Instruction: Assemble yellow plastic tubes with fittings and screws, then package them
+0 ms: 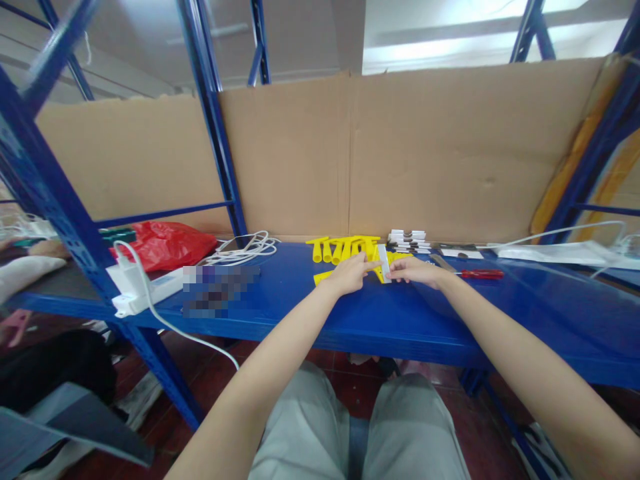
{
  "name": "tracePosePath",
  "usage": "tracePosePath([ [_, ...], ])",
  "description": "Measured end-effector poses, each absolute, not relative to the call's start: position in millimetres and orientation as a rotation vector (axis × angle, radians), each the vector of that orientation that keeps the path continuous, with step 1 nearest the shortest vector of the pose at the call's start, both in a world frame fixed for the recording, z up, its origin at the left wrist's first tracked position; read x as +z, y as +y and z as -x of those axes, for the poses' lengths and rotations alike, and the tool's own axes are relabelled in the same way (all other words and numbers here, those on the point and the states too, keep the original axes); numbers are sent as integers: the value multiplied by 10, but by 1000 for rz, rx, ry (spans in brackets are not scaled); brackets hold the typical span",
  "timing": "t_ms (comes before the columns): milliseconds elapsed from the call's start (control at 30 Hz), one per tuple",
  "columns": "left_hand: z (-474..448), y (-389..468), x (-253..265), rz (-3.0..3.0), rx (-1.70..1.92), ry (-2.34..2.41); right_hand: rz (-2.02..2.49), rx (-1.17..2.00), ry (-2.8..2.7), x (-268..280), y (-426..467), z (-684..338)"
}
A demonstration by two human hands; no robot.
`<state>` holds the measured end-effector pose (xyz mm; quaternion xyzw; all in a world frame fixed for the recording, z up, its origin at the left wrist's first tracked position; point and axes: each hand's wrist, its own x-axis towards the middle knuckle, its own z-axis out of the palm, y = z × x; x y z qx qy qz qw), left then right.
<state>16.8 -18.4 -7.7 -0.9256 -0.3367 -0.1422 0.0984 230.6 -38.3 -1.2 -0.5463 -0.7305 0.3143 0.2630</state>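
My right hand [414,272] pinches the lower end of a flat white strip [383,259] between thumb and fingers. Close on its left, my left hand [349,272] has its index finger stretched toward the strip. A yellow plastic piece with a tubular handle [321,277] shows on both sides of that hand, whose fingers look closed around it; its middle is hidden. Just behind both hands, several similar yellow pieces [338,249] lie in a row on the blue shelf top [285,293].
Stacked black-and-white small parts [409,240] sit at the back. A red-handled screwdriver [481,274] lies right of my right hand. To the left are a red plastic bag [167,247], coiled white cable [250,248] and a power strip [150,290]. Cardboard [425,147] stands behind.
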Motion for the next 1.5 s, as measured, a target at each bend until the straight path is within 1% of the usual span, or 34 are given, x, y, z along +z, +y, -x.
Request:
tracePosePath([
  [200,-201,-250,-57,2717,-342,-997,1443,820,-1925,-38,-351,-2331],
  [433,-233,-255,-68,2715,-289,-964,1351,939,-1728,-51,-346,-2309],
  [567,-258,-278,-84,2713,-287,-896,1365,884,-1620,-49,-343,-2278],
  [900,-317,-366,-80,2658,-273,-813,1326,643,-1743,-64,-300,-2331],
  [1167,-352,-371,-96,2617,-238,-790,1299,675,-1675,-83,-280,-2327],
  [1333,-361,-428,-73,2604,-237,-845,1246,722,-1615,-75,-292,-2302],
  [1500,-350,-451,-67,2590,-249,-883,1238,705,-1642,-52,-319,-2266],
])
